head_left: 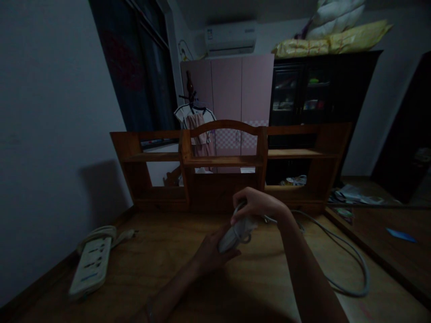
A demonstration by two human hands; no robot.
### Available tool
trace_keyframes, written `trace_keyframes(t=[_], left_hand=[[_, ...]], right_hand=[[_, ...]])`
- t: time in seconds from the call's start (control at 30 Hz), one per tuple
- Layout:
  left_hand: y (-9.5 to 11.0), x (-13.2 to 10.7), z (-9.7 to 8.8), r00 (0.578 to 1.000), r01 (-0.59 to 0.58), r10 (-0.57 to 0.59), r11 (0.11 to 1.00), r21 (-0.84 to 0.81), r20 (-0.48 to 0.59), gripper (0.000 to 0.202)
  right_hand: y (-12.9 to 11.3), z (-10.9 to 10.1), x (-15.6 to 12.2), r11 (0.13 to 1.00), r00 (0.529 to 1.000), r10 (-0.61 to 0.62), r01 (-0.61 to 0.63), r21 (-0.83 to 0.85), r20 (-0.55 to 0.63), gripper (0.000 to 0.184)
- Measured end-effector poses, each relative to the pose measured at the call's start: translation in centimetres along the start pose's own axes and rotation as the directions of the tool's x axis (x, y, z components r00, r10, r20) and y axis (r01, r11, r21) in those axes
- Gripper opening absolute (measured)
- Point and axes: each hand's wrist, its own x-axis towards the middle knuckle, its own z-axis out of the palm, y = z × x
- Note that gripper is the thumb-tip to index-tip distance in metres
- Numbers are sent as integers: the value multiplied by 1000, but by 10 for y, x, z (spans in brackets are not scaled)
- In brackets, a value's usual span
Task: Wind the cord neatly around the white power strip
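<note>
My left hand (212, 253) is wrapped round the lower end of a whitish oblong block (229, 238), which looks like a power strip; its face is hidden and dim. A grey cord (362, 264) is looped round the block and trails in a wide curve over the wooden desktop to the right. Above the block's upper end, my right hand (257, 204) is bent down with its fingers pinched on a length of the cord. On the left of the desktop lies another white power strip (91, 264), its own cord bundled at the far end.
A wooden shelf rack (224, 161) stands along the desktop's back edge. A wall (57, 148) borders the left side, and a raised rim (370, 255) the right. Beyond are a pink wardrobe (227, 89), a dark cabinet (323, 94) and hanging clothes (197, 121).
</note>
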Motion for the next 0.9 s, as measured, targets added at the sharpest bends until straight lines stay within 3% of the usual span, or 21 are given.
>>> trace_keyframes(t=[0.13,0.2,0.27,0.4,0.57,0.67,0.77,0.9], left_hand=[[11,-7,4,998,-47,49,998,-36,43,64],[12,-10,8,1000,-11,9,995,-100,-21,65],[10,-10,12,988,44,-75,975,-216,-136,66],[5,-1,14,905,68,-269,855,-514,-328,64],[-4,12,7,877,123,-415,679,-724,-241,60],[-14,18,2,831,107,-485,620,-777,-272,62],[-25,23,-2,789,99,-528,614,-783,-314,63],[-39,27,-5,748,129,-543,683,-719,-381,60]], right_hand=[[13,3,9,969,991,-52,21,246,120,55],[26,7,16,946,981,-80,19,324,175,53],[42,11,23,937,985,-73,14,348,157,47],[71,22,34,966,998,5,-19,257,58,46],[88,39,48,989,993,109,-114,94,53,48],[89,45,54,987,987,157,-156,-35,27,42],[82,46,54,972,985,173,-173,-158,-14,38],[60,41,45,925,979,190,-205,-320,-80,31]])
